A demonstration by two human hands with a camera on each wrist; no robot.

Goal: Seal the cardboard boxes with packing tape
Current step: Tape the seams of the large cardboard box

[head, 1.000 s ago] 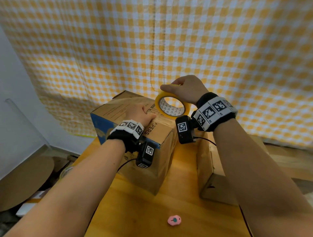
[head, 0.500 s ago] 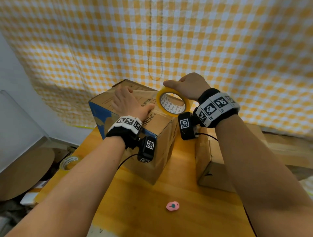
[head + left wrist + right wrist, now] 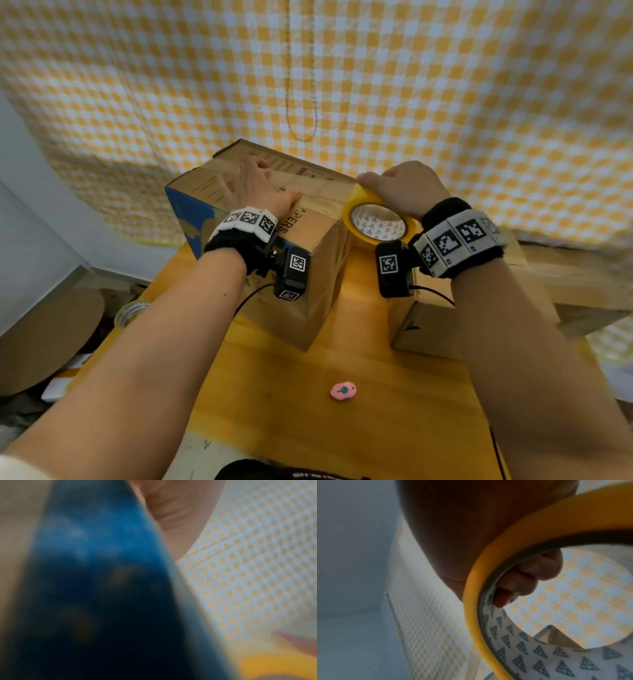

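Two boxes are sitting on the table (image 3: 260, 404). At 12 o'clock, the left hand (image 3: 251, 192) is lying flat on the big box (image 3: 308, 236), fingers straight. At 1, the right hand (image 3: 404, 190) is gripping the roll (image 3: 378, 222); keeping tension and pressing outward should be avoiding wrinkles.

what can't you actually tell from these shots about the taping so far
- Head view: left hand covers part of the box top, so the seam beneath is hidden.
- Left wrist view: too blurred, only the box's blue side shows.
- Second box: mostly behind the right forearm.
- Tape roll: its free end is not visible.
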